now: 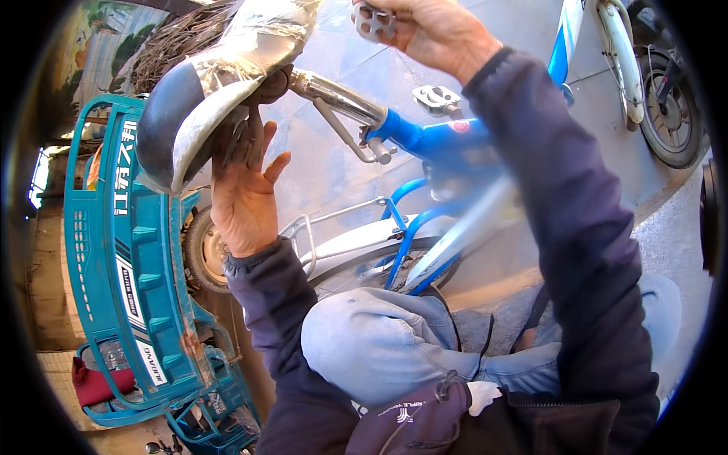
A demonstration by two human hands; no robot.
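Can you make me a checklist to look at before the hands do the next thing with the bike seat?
1. Left hand at the saddle: ok, its fingers reach under the edge.
2. Right hand has a hold on the grey metal piece with holes: ok.
3. Metal piece touching the saddle: not ok, it is held up apart from it.
4. Plastic wrap off the saddle: not ok, it covers part of the top.
5. Saddle tight on its silver post: cannot tell, a picture can't show tightness.
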